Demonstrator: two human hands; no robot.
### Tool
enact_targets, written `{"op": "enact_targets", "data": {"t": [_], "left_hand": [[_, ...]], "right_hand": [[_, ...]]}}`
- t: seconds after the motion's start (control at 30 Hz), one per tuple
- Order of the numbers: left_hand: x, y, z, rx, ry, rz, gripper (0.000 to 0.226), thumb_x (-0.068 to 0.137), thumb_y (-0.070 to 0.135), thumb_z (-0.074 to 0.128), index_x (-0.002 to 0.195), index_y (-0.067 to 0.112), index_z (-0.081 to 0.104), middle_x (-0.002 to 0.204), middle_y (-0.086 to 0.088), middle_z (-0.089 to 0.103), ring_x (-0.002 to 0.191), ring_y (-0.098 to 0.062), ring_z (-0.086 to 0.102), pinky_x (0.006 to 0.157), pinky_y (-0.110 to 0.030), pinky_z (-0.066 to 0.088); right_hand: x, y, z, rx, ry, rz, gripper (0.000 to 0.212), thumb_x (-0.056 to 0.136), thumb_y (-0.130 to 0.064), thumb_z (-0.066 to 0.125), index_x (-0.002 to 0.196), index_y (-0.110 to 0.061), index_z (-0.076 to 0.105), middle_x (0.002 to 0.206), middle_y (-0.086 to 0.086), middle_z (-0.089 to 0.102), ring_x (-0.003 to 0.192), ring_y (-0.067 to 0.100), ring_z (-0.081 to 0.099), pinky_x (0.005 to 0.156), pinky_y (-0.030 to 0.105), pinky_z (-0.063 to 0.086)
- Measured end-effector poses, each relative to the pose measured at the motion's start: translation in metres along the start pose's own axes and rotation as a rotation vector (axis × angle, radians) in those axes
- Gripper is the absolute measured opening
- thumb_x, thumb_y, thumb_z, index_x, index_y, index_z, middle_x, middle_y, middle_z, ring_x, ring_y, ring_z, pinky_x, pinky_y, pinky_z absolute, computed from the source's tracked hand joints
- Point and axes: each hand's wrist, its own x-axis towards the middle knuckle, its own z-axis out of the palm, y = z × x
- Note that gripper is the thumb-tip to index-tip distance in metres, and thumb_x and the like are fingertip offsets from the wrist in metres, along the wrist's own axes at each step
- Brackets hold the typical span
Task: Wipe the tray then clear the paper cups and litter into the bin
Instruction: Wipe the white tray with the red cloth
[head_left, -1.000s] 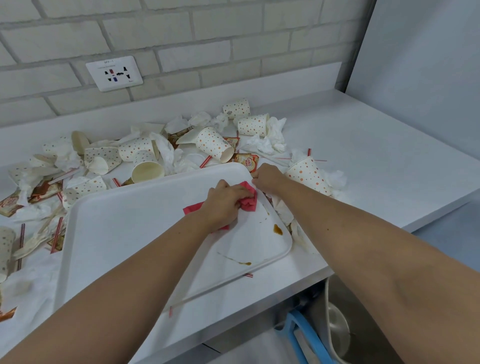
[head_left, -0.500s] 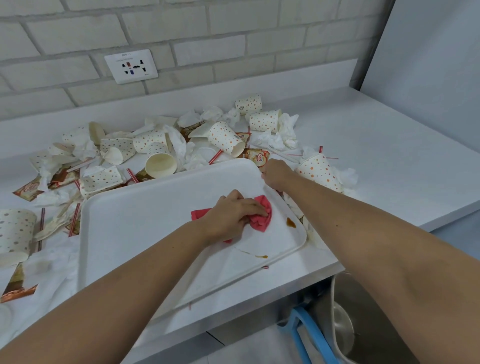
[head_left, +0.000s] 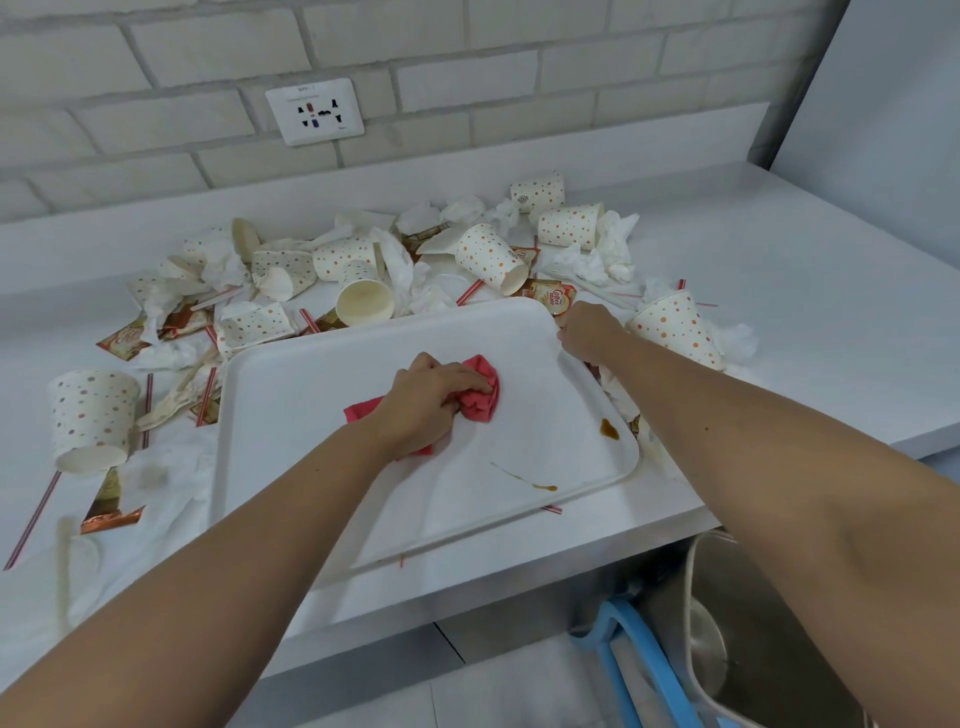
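Note:
A white tray (head_left: 291, 395) lies on the counter with brown stains (head_left: 609, 429) near its right and front edges. My left hand (head_left: 434, 400) grips a crumpled red cloth (head_left: 483, 396) and presses it on the tray's middle. My right hand (head_left: 589, 333) holds the tray's far right rim. Several dotted paper cups (head_left: 491, 258) lie tipped among tissues, straws and sachets behind the tray; one cup (head_left: 93, 418) stands upside down at the left, another cup (head_left: 675, 328) beside my right wrist. A metal bin (head_left: 727, 649) sits on the floor at the lower right.
A brick wall with a socket plate (head_left: 314, 110) backs the counter. The bare white counter (head_left: 810, 291) stretches to the right. A blue frame (head_left: 636, 660) stands on the floor beside the bin. Tissue and straws (head_left: 31, 519) lie along the counter's left front.
My left hand has slid the red cloth from the tray's far right corner toward its middle. My right hand stays on the rim. The view has shifted left.

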Motion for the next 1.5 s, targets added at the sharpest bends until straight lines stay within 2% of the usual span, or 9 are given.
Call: {"op": "enact_targets", "data": {"t": [0.27, 0.43, 0.6, 0.77, 0.87, 0.93, 1.2, 1.37, 1.5], "left_hand": [[-0.055, -0.044, -0.009, -0.103, -0.077, 0.067, 0.045, 0.089, -0.002, 0.053, 0.124, 0.027, 0.059, 0.104, 0.055, 0.042, 0.102, -0.017, 0.038, 0.097, -0.023, 0.033], [-0.036, -0.023, -0.003, -0.083, -0.036, 0.059, 0.042, 0.090, 0.000, 0.052, 0.123, 0.024, 0.061, 0.130, 0.016, 0.054, 0.102, -0.014, 0.035, 0.100, -0.029, 0.033], [-0.011, -0.001, 0.007, -0.099, -0.036, 0.053, 0.040, 0.091, 0.004, 0.050, 0.122, 0.025, 0.061, 0.131, 0.014, 0.055, 0.100, -0.014, 0.033, 0.101, -0.036, 0.033], [-0.013, -0.005, 0.008, -0.090, -0.039, 0.051, 0.042, 0.092, 0.002, 0.049, 0.126, 0.026, 0.058, 0.133, 0.014, 0.053, 0.099, -0.013, 0.032, 0.101, -0.034, 0.032], [-0.012, -0.004, 0.006, -0.091, -0.046, 0.056, 0.044, 0.092, 0.002, 0.048, 0.127, 0.027, 0.056, 0.134, 0.014, 0.052, 0.099, -0.012, 0.032, 0.102, -0.035, 0.032], [-0.012, -0.004, 0.005, -0.080, -0.055, 0.059, 0.045, 0.092, 0.002, 0.048, 0.128, 0.027, 0.055, 0.135, 0.014, 0.051, 0.100, -0.013, 0.032, 0.101, -0.036, 0.033], [-0.010, -0.006, 0.006, -0.078, -0.062, 0.072, 0.046, 0.091, 0.000, 0.049, 0.127, 0.028, 0.056, 0.134, 0.016, 0.050, 0.102, -0.016, 0.035, 0.098, -0.031, 0.033], [-0.010, -0.004, 0.007, -0.108, -0.047, 0.062, 0.045, 0.091, 0.000, 0.048, 0.126, 0.027, 0.057, 0.129, 0.018, 0.050, 0.102, -0.014, 0.034, 0.097, -0.025, 0.029], [-0.010, -0.003, 0.007, -0.118, -0.040, 0.057, 0.047, 0.090, -0.002, 0.048, 0.125, 0.027, 0.058, 0.128, 0.019, 0.050, 0.103, -0.015, 0.035, 0.097, -0.024, 0.029]], "right_hand": [[-0.003, -0.004, 0.000, -0.033, -0.028, 0.009, 0.026, 0.096, -0.008, 0.040, 0.110, 0.002, 0.059, 0.115, 0.017, 0.061, 0.107, 0.031, 0.057, 0.076, 0.027, 0.038], [-0.007, -0.011, -0.002, -0.051, -0.002, 0.064, 0.025, 0.095, -0.007, 0.040, 0.112, 0.003, 0.056, 0.116, 0.017, 0.060, 0.094, 0.027, 0.055, 0.073, 0.028, 0.038], [-0.013, -0.015, -0.004, -0.059, -0.001, 0.045, 0.024, 0.095, -0.007, 0.041, 0.110, 0.003, 0.057, 0.115, 0.017, 0.060, 0.089, 0.025, 0.052, 0.072, 0.028, 0.038], [-0.023, -0.022, -0.020, -0.110, -0.023, -0.039, 0.023, 0.092, 0.000, 0.040, 0.106, 0.003, 0.059, 0.126, 0.018, 0.054, 0.109, 0.030, 0.053, 0.060, 0.017, 0.035], [-0.044, -0.023, -0.032, -0.144, -0.003, -0.113, 0.040, 0.094, -0.005, 0.045, 0.134, -0.005, 0.048, 0.139, 0.012, 0.044, 0.128, 0.026, 0.043, 0.095, 0.027, 0.042], [-0.058, -0.017, -0.034, -0.178, -0.012, -0.128, 0.037, 0.093, -0.008, 0.049, 0.130, -0.007, 0.052, 0.134, 0.011, 0.049, 0.122, 0.025, 0.047, 0.098, 0.029, 0.042], [-0.097, -0.001, -0.047, 0.036, 0.210, -0.353, 0.020, 0.090, -0.012, 0.059, 0.108, -0.007, 0.066, 0.093, 0.002, 0.050, 0.081, 0.012, 0.043, 0.070, 0.017, 0.029], [-0.094, 0.014, -0.036, -0.027, -0.043, -0.141, 0.020, 0.090, -0.016, 0.059, 0.094, 0.001, 0.066, 0.087, 0.009, 0.067, 0.067, 0.014, 0.051, 0.053, 0.015, 0.035], [-0.090, 0.021, -0.030, 0.212, -0.165, 0.000, 0.006, 0.091, -0.010, 0.058, 0.087, -0.006, 0.056, 0.058, 0.005, 0.058, 0.033, 0.006, 0.052, 0.039, 0.014, 0.044]]}}
